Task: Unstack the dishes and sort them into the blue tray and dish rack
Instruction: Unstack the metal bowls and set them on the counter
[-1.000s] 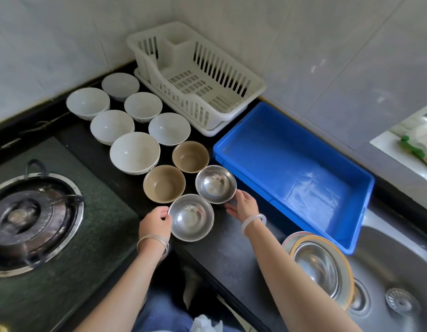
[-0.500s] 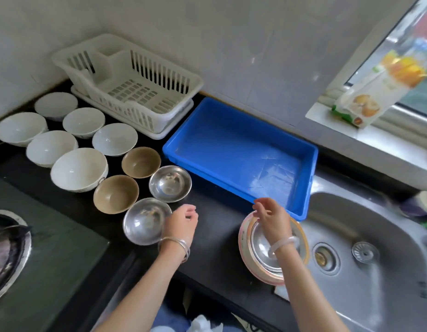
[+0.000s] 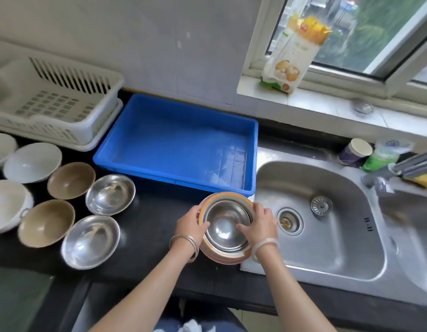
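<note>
Step as we read it: lift the top bowl off the stack.

**Doing it well**
- The rack is far left. No dish shows in it.
- White bowls, tan bowls and two steel bowls lie singly on the counter, so we judge the unstacking is well along and the sorting has not begun.
- The tray is mid-frame, also with no dish in it.
- The stack sits on the counter just in front of the tray's near right corner, beside the sink.
- Steel bowls are nested on coloured plates. How many bowls there are, we cannot tell.
- Nested steel tends to stick, so we should lift straight up with an even pull on both sides. A small twist should free the bowl if the one below comes with it.
- We should keep the plates flat, and not drag the stack toward the sink lip.

**Hand pose**
- The left hand is on the stack's left side. Its thumb is hooked over the bowl rim and its fingers are curled round the outside, clamped on the rim. Whether those fingers also touch the plates, we cannot tell.
- The right hand mirrors it on the right side. Its thumb lies inside the bowl and its fingers are curled over the far right rim, pinching it.
- Both wrists are low with the forearms coming in from the bottom of the frame.
</note>
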`<state>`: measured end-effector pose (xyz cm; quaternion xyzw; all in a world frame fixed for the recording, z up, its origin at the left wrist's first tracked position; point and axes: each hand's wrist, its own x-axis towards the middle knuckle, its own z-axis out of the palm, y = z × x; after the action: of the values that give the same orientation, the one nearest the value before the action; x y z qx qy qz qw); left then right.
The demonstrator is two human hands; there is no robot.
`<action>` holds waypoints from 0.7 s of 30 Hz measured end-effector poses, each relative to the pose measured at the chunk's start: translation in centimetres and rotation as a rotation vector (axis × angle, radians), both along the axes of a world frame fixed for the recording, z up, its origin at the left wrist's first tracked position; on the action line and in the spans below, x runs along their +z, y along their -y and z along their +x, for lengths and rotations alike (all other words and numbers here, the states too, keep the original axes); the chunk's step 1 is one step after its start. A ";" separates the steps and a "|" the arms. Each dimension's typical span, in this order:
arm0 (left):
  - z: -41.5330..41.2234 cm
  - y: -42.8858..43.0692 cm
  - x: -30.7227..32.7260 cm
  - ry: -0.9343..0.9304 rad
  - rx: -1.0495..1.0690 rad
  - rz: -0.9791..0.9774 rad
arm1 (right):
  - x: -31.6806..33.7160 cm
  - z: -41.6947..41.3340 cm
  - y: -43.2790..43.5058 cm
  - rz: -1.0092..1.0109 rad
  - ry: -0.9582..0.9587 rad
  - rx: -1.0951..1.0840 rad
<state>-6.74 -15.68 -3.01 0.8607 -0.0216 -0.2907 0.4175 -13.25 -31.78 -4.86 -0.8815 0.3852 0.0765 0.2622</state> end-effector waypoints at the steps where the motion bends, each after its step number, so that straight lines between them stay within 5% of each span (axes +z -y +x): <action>1: 0.0 0.0 -0.1 0.001 -0.012 0.020 | -0.2 0.0 0.0 -0.007 -0.010 -0.001; 21: 0.0 0.2 -0.6 0.026 -0.048 0.078 | 0.7 0.3 0.4 -0.298 0.002 0.127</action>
<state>-6.75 -15.88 -3.63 0.8793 -0.0364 -0.2902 0.3760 -12.90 -32.21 -4.13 -0.9332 0.3355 0.0342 0.1237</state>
